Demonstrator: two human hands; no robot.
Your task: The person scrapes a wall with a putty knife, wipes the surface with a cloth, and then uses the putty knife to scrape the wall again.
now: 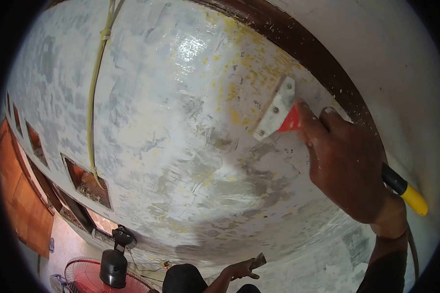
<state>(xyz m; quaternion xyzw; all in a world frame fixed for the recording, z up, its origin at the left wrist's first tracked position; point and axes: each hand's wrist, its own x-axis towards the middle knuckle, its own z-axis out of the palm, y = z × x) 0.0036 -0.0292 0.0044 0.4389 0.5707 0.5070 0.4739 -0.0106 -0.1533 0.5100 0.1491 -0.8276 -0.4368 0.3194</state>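
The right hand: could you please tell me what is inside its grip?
The right hand holds a scraper: its head and red neck show at the fingers, its black and yellow end beside the wrist. The hand covers the middle.

Right hand [349,156] grips scraper [277,110], blade against the patchy wall [171,122] near dark trim [322,58]; left hand [242,269], low in view, holds a small flat tool [257,261], possibly a putty knife; red fan [85,274] at lower left.
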